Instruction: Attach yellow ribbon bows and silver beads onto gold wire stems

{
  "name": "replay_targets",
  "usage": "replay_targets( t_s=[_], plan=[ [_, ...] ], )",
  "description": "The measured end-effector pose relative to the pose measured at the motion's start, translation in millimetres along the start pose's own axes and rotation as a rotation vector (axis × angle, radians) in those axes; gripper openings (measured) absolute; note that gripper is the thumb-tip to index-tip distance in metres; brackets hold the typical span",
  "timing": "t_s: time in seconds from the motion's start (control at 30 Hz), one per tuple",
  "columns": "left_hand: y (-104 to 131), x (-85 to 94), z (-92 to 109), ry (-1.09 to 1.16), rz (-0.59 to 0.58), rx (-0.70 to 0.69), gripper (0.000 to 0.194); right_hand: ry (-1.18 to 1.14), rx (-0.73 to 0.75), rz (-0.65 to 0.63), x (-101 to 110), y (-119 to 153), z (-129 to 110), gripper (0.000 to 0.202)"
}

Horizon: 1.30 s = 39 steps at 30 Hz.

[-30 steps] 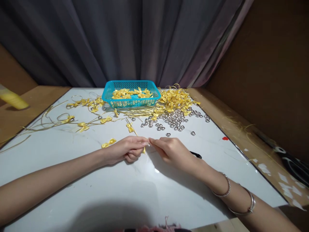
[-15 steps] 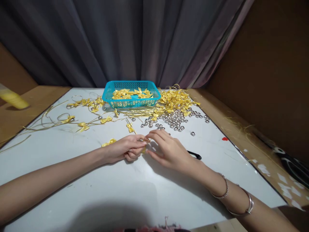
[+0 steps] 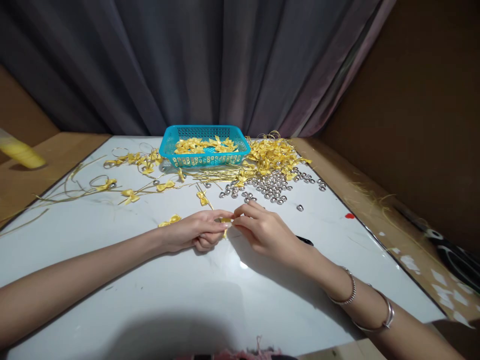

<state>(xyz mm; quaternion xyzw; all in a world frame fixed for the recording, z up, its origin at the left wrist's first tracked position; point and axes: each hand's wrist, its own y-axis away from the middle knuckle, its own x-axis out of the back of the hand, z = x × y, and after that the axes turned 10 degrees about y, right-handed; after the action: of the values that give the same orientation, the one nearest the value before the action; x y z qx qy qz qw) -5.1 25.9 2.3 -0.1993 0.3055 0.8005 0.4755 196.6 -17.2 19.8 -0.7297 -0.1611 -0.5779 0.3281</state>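
Note:
Over the middle of the white table (image 3: 157, 300), my left hand (image 3: 204, 231) is closed, thumb and forefinger pinching a small yellow ribbon bow (image 3: 225, 234) that is mostly hidden by the fingers. My right hand (image 3: 268, 232), with bracelets at its wrist, meets it from the right. Its thumb and fingertips are pressed together beside the bow; whatever they pinch is too small to make out. Just beyond the fingers lies another yellow bow (image 3: 203, 198) with a gold cord. One more loose bow (image 3: 170, 221) rests behind my left wrist.
A blue plastic basket (image 3: 205, 160) with yellow bows stands at the back. Right of it are a heap of corded bows (image 3: 273, 155) and many silver beads (image 3: 272, 186). Black-handled scissors (image 3: 455, 257) lie at the far right. A black handle (image 3: 305, 241) pokes out behind my right wrist.
My right fingertips have closed together and shifted slightly right, away from my left thumb. More of the yellow bow shows between the hands. My left hand has barely moved.

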Motion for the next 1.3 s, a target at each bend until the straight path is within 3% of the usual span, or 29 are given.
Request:
replay_targets(
  t_s=[0.53,1.03,1.3],
  plan=[
    [-1,4.9,2,0.127,0.111,-0.073,0.035,-0.124,-0.139,-0.115,15,3,22,0.024],
    [-1,9.4,6,0.234,0.149,-0.139,0.037,-0.211,-0.14,-0.205,22,7,33,0.027],
    [-2,5.7,5,0.099,0.181,-0.096,0.034,-0.25,-0.159,-0.239,22,7,38,0.024]
  ],
)
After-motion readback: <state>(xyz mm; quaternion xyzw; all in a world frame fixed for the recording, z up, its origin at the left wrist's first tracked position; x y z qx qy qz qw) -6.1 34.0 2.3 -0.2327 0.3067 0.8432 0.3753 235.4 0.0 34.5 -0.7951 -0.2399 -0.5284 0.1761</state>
